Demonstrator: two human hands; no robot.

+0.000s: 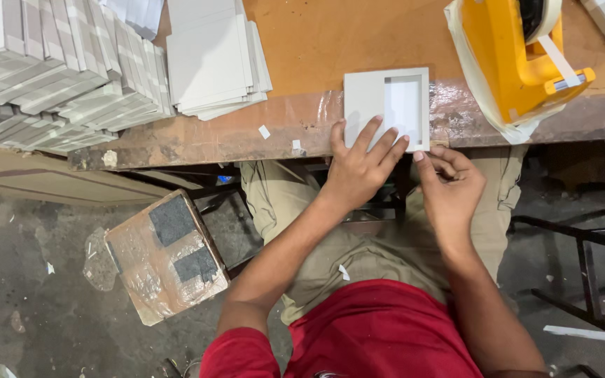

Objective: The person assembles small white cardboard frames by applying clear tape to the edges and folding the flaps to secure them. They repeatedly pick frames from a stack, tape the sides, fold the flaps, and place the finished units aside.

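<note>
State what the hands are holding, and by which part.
Left hand presses flat on the grey card frame at its near edge; right hand fingers touch its near right corner.

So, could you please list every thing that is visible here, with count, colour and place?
Flat grey cardboard frame with a rectangular window: one, grey, at the table's near edge.
Loose grey cardboard sheets: one pile, grey, upper middle.
Stacked grey folded cards: many, grey-white, upper left.
Yellow plastic tape dispenser: one, yellow, upper right.
Brown wooden table: one, brown, top.
Tape-wrapped box: one, brown, on the floor, left.
Left hand: pressing on the frame.
Right hand: at the frame's near corner.
</note>
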